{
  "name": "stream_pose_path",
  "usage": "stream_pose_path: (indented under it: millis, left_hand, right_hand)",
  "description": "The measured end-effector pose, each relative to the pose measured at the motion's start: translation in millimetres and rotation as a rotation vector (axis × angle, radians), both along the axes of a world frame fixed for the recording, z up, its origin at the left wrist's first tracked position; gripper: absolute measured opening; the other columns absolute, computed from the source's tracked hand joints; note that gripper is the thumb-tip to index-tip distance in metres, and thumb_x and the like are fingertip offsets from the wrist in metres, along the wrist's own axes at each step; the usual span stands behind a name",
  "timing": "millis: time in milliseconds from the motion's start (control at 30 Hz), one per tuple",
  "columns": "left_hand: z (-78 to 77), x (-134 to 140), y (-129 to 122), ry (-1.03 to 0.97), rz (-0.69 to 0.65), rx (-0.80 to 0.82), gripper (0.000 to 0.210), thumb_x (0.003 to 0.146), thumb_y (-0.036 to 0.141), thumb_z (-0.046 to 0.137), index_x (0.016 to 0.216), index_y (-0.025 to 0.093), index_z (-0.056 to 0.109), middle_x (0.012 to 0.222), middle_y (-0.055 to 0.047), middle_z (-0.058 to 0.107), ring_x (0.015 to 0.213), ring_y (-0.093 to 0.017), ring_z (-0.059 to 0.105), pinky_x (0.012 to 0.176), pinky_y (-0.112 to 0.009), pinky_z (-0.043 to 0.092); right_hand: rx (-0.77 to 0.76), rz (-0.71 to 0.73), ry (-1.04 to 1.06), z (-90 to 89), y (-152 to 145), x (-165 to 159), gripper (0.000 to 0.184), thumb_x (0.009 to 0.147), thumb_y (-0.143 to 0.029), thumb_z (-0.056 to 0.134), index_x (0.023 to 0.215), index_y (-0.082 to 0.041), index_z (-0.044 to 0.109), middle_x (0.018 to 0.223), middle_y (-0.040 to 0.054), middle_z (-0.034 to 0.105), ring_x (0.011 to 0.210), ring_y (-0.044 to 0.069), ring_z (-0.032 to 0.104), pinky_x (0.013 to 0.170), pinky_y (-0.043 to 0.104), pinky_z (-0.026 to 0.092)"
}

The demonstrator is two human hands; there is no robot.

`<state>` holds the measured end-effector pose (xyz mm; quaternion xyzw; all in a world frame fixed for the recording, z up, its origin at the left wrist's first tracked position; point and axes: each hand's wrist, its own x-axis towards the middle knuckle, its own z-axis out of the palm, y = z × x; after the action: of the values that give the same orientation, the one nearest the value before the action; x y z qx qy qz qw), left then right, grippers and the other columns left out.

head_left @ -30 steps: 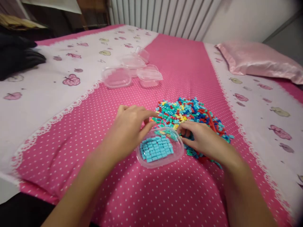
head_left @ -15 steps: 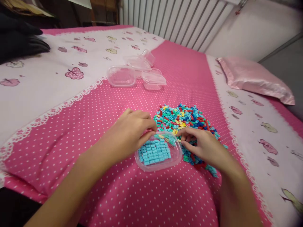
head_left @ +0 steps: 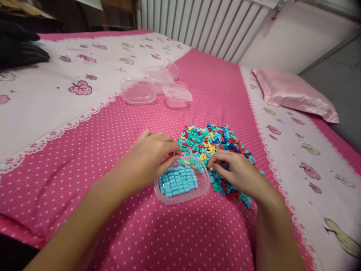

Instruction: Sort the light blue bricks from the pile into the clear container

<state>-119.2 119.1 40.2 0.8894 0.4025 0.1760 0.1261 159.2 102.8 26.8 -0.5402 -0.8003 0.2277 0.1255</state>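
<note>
A clear plastic container [head_left: 203,183] rests on the pink bedding. Inside it, light-blue toy building blocks [head_left: 179,181] lie in tight rows, with a few green and yellow pieces along its far side. My left hand [head_left: 158,152] is closed at the container's far left rim, thumb and fingertips pinched on the edge. Over the near left part of a loose pile of multicoloured blocks [head_left: 222,139], my right hand [head_left: 235,167] is closed, its fingertips beside the container's right rim. Whatever those fingertips hold is too small or hidden to make out.
Several clear plastic containers [head_left: 138,92] sit farther back on the bed. A pink satin pillow [head_left: 296,94] lies at the right, and a black glove-like object [head_left: 22,47] is at the far left. White vertical slats [head_left: 194,26] border the bed's far end.
The whole view has shifted slightly, so everything appears a little farther left. My right hand's fingertips have drawn closer together near the container's rim; my left hand keeps its place.
</note>
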Motion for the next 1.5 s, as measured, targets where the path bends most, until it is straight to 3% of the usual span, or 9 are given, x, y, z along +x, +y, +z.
stream_pose_path:
  millis: [267, 467, 567, 733, 1000, 1100, 1233, 1367, 1500]
  left_hand:
    - [1.2, -2, -2, -0.023, 0.006, 0.002, 0.013, 0.101, 0.026, 0.060, 0.098, 0.021, 0.071, 0.096, 0.000, 0.071, 0.089, -0.020, 0.062, 0.082, -0.037, 0.031]
    - [2.4, -4, -3, -0.062, 0.008, 0.014, 0.011, 0.100, 0.023, 0.060, 0.096, 0.020, 0.070, 0.093, 0.000, 0.071, 0.088, -0.020, 0.061, 0.082, -0.036, 0.031]
    - [2.1, 2, -8, -0.151, -0.037, 0.032, 0.009, 0.100, 0.028, 0.064, 0.102, 0.020, 0.069, 0.094, 0.002, 0.072, 0.090, -0.019, 0.061, 0.083, -0.035, 0.030]
    - [3.2, 15, -19, -0.290, -0.044, 0.159, 0.008, 0.097, 0.027, 0.070, 0.104, 0.025, 0.067, 0.096, 0.008, 0.074, 0.093, -0.017, 0.060, 0.101, -0.039, 0.021]
    - [6.4, 9, -17, -0.293, -0.055, 0.153, 0.007, 0.092, 0.022, 0.074, 0.095, 0.027, 0.070, 0.086, 0.011, 0.074, 0.085, -0.014, 0.060, 0.102, -0.039, 0.019]
    - [11.7, 0, -15, -0.238, -0.083, 0.125, 0.004, 0.096, 0.025, 0.072, 0.093, 0.028, 0.071, 0.082, 0.012, 0.073, 0.084, -0.012, 0.060, 0.103, -0.038, 0.018]
    - [31.4, -10, -14, -0.043, -0.178, -0.019, 0.009, 0.097, 0.026, 0.071, 0.089, 0.030, 0.071, 0.088, 0.014, 0.073, 0.089, -0.011, 0.061, 0.100, -0.037, 0.020]
    - [49.8, -1, -14, 0.234, -0.223, 0.036, 0.019, 0.093, 0.026, 0.076, 0.074, 0.026, 0.071, 0.081, 0.007, 0.063, 0.083, -0.015, 0.056, 0.097, -0.042, 0.020]
    - [49.1, 13, -15, 0.492, -0.339, 0.064, 0.030, 0.081, 0.021, 0.086, 0.061, 0.022, 0.064, 0.065, 0.007, 0.049, 0.070, -0.015, 0.047, 0.090, -0.044, 0.021]
  right_hand:
    - [-0.008, 0.003, -0.098, -12.3, -8, 6, 0.034, 0.091, -0.018, 0.061, 0.123, -0.026, 0.070, 0.122, 0.0049, 0.075, 0.107, 0.024, 0.071, 0.091, 0.037, 0.053]
    - [0.075, -0.117, -0.012, 2.9, -7, 1, 0.015, 0.094, -0.028, 0.060, 0.104, -0.025, 0.072, 0.091, 0.0022, 0.077, 0.080, 0.021, 0.071, 0.070, 0.033, 0.050]
    - [0.191, -0.198, 0.212, 12.3, -11, -12, 0.011, 0.091, -0.035, 0.069, 0.097, -0.026, 0.073, 0.092, 0.0004, 0.078, 0.081, 0.019, 0.070, 0.072, 0.031, 0.051]
    - [0.203, -0.137, 0.611, 11.5, -18, -47, 0.004, 0.085, -0.030, 0.079, 0.083, -0.029, 0.075, 0.079, -0.0049, 0.075, 0.073, 0.013, 0.067, 0.069, 0.026, 0.051]
    - [0.165, -0.147, 0.630, 10.9, -20, -59, 0.010, 0.082, -0.029, 0.082, 0.074, -0.027, 0.075, 0.073, -0.0056, 0.075, 0.069, 0.013, 0.068, 0.065, 0.026, 0.051]
    - [0.135, -0.117, 0.597, 13.3, -20, -63, 0.011, 0.082, -0.029, 0.081, 0.073, -0.027, 0.074, 0.070, -0.0069, 0.074, 0.066, 0.012, 0.067, 0.061, 0.025, 0.048]
    - [0.165, -0.102, 0.544, 12.9, -19, -63, 0.016, 0.089, -0.033, 0.072, 0.075, -0.028, 0.072, 0.069, -0.0083, 0.072, 0.064, 0.011, 0.064, 0.060, 0.025, 0.044]
    - [0.252, -0.144, 0.500, 6.0, -15, -56, 0.020, 0.092, -0.036, 0.065, 0.075, -0.027, 0.070, 0.072, -0.0065, 0.072, 0.066, 0.014, 0.064, 0.061, 0.029, 0.042]
    - [0.295, -0.149, 0.472, 1.1, -10, -51, 0.021, 0.094, -0.036, 0.062, 0.077, -0.026, 0.070, 0.075, -0.0048, 0.074, 0.068, 0.016, 0.067, 0.064, 0.031, 0.043]
